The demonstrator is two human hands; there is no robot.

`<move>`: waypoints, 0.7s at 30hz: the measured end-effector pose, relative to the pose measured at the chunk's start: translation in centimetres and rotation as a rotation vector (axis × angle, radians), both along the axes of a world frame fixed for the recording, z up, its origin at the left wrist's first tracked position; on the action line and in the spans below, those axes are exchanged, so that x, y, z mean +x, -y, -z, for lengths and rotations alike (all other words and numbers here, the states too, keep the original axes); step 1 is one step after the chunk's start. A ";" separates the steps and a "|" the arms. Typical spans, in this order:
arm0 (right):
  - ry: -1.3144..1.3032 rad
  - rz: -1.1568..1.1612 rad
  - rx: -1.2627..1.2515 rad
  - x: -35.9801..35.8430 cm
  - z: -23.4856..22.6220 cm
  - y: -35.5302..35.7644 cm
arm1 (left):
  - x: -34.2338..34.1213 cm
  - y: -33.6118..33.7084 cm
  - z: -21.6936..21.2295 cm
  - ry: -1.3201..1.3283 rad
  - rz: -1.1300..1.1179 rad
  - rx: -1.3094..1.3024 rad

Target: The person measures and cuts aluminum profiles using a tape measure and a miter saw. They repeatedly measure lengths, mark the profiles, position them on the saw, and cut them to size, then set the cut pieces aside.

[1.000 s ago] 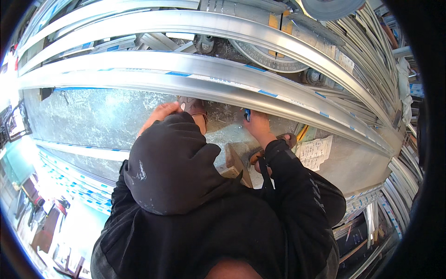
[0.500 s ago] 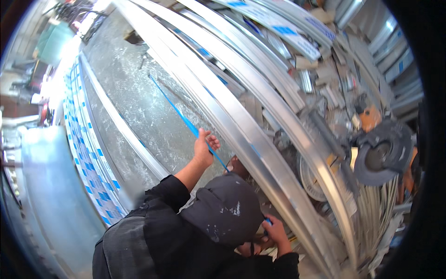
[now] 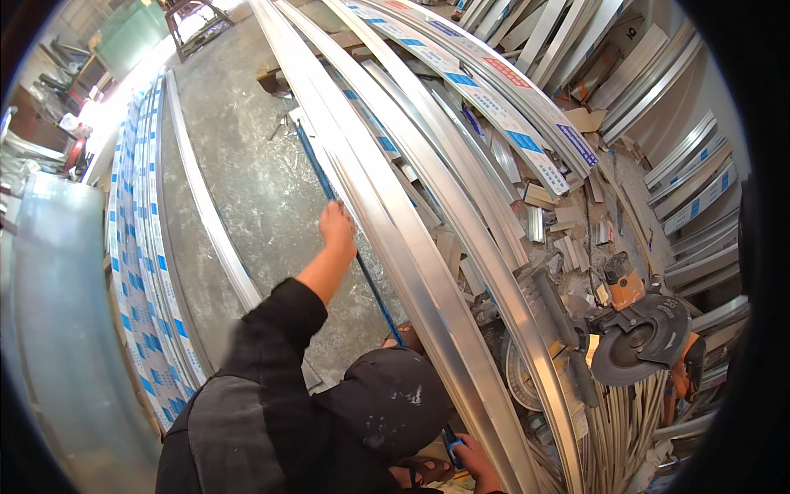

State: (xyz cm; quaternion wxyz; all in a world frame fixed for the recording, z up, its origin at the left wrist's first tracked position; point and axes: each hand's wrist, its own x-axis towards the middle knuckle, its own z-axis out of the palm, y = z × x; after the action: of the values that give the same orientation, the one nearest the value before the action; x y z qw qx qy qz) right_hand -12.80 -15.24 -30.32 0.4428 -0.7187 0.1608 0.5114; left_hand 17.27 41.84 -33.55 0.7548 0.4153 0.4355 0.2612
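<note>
A long blue tape measure blade (image 3: 379, 298) stretches beside a silver aluminium profile (image 3: 411, 247). My left hand (image 3: 336, 230), arm reaching forward, has its fingers curled round the blade next to the profile's edge. Low in the view, close to my bent knee, my right hand (image 3: 475, 459) grips the tape measure's blue and dark case (image 3: 453, 445); some of its fingers are hidden. The blade's near part passes behind my knee (image 3: 395, 403), so where it enters the case is out of sight. Its far end lies near the profile's far part.
More long profiles run parallel on the right, some with printed film (image 3: 461, 78). A mitre saw (image 3: 642, 337) stands at the right among offcuts. Film-wrapped profiles (image 3: 136, 296) and a glass-like sheet (image 3: 62, 329) lie at the left. Grey concrete floor (image 3: 239, 140) lies between.
My left hand has moved forward and closed round the blade; its fingers were partly spread before. The blade now lies nearer the profile. The view has shifted too.
</note>
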 end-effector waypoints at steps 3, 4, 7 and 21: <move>-0.394 0.027 -0.083 -0.6 -2.7 4.3 | 5.6 -4.6 -2.5 0.098 0.074 0.031; -0.392 0.001 -0.107 -0.9 -3.7 5.2 | 7.7 -6.1 -3.7 0.067 0.071 0.026; -0.331 -0.064 -0.152 0.2 -5.7 5.6 | 10.3 -5.3 -6.1 0.063 0.071 0.020; 0.191 -0.005 -0.156 11.1 -7.4 -3.2 | 4.2 10.9 -3.4 -0.028 0.453 -0.077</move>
State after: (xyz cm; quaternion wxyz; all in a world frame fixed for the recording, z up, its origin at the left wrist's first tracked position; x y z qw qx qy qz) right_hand -1.69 -12.02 -22.95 0.3976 -0.7969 0.1554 0.4275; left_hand 21.46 30.91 -30.13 0.8033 0.4769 0.3512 0.0625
